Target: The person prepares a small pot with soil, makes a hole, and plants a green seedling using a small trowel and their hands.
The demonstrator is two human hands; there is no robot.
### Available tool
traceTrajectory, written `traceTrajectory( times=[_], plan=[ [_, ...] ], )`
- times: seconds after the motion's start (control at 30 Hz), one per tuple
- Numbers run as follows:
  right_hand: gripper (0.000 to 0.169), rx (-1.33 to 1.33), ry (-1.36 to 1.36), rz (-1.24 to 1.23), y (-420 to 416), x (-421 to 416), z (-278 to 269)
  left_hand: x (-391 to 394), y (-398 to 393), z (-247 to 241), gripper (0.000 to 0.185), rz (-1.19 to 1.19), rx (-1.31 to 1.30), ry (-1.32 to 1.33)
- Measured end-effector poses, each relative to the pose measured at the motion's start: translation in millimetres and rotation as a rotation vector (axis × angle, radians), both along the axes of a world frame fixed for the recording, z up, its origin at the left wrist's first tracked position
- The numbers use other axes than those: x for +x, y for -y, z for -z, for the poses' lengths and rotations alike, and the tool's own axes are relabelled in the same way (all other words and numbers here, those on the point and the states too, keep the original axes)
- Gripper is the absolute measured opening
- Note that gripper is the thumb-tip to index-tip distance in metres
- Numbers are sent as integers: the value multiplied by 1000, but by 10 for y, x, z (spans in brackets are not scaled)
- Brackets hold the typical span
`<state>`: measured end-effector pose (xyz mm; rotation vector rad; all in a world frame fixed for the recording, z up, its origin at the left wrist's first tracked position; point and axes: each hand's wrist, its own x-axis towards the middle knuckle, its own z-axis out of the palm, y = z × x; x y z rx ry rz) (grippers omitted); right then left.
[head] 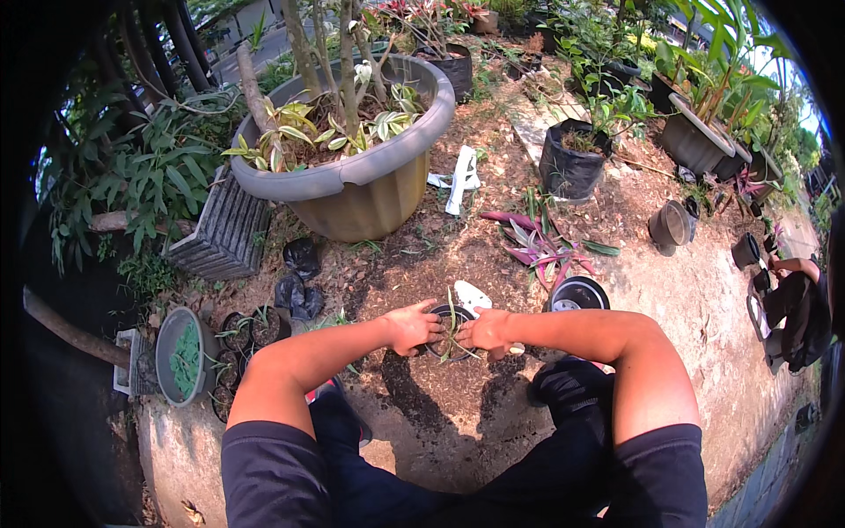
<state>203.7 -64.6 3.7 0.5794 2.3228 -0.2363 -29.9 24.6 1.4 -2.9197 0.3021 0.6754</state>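
Note:
A small black plastic pot [454, 357] stands on the ground between my knees. From the soil in it rises a young plant [451, 323] with narrow green leaves. My left hand [412, 328] reaches over the pot's left side, its fingers spread on the soil by the stem. Opposite it, my right hand [487, 331] has its fingertips on the soil at the right of the stem. Neither hand grips anything that I can see. Just beyond the pot lies a white trowel blade [472, 296], partly hidden by my right hand.
A black pot [579, 295] sits right of my hands, near uprooted purple-green plants [542, 245]. Leftward are several potted seedlings [267, 327] and a grey basin [208, 343]. A large planter [370, 211] stands ahead. Another person [802, 310] is at far right.

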Motion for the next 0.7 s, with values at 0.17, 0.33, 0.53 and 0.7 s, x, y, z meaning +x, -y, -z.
traceTrajectory(
  times=[0.17,0.33,0.53,0.7],
  plan=[
    [94,25,-30,86,18,6,11,21,42,68,76,-73,57,25],
    [94,-30,-24,114,31,-40,-56,120,75,-96,77,-63,65,-85],
    [82,32,-217,124,8,14,22,-62,-48,120,77,-21,-5,57],
    [51,170,-541,335,-28,432,-99,-139,-72,70,71,-9,-56,76]
  ],
)
